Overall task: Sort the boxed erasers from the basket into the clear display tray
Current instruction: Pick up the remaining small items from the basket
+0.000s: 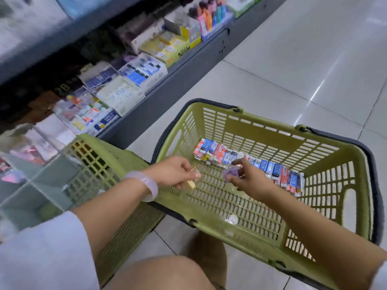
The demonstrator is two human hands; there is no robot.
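Note:
An olive-green basket (259, 132) stands on the floor in front of me. Along its far side lies a row of several boxed erasers (247, 162) in red, blue and white wrappers. My left hand (173, 171) is inside the basket near its left wall, fingers pinched on a small yellowish eraser (191, 184). My right hand (247, 176) hovers over the basket's middle, close to the eraser row, holding a small purple eraser (231, 172). The clear display tray (35, 164) sits at the left, on top of a second green basket (94, 160); its contents are blurred.
A grey shelf (167, 84) runs along the left with cardboard display boxes of stationery (144, 70). Pale floor tiles (293, 59) stretch to the right and behind the basket. My knee (159, 273) is at the bottom, close to the basket's near rim.

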